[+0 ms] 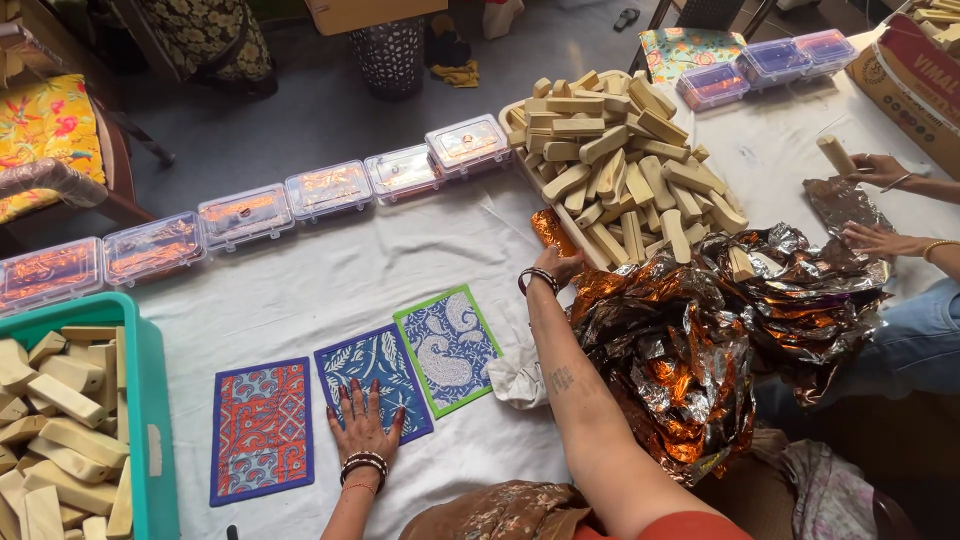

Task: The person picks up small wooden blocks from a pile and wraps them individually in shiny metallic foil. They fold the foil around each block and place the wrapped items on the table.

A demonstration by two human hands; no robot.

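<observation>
Left hand fingers spread, flat on middle blue patterned card, long axis running away from person, tilted slightly left. Right hand reaching to foil sheet beside heap of tan bars; fingertips hidden, grip cannot tell. Red card left, green-edged card right. Teal crate cut off at left edge. Crumpled foil pile near right forearm.
</observation>
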